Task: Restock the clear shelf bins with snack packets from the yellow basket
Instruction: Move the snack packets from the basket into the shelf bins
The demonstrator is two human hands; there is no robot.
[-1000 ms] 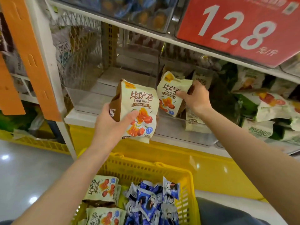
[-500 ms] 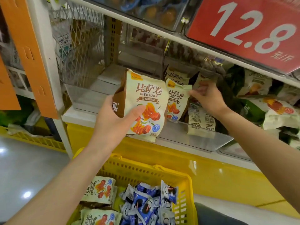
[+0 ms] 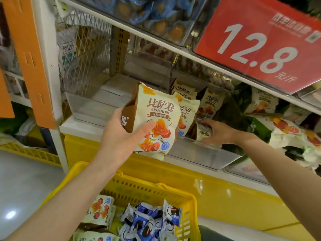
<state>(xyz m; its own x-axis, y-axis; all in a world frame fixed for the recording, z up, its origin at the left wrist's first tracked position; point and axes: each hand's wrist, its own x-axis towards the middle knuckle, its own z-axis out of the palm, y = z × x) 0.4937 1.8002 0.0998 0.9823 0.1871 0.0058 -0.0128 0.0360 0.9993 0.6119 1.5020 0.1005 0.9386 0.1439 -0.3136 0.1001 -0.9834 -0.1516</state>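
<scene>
A: Snack packet (image 3: 157,117) gripped upright in left hand (image 3: 121,138), just in front of clear bin (image 3: 205,154). Right hand (image 3: 221,132) curled round flat packet (image 3: 203,133) inside it.
B: Risk: standing row (image 3: 211,101) topples if nudged.

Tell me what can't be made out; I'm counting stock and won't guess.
Head view only:
- Bin packets: the held packet in the left hand covers some; count unclear.
- Low packet under the right hand: fingers hide its front.
- Yellow basket: bottom edge cuts off its contents.
- Red sign small print: blurred.
</scene>
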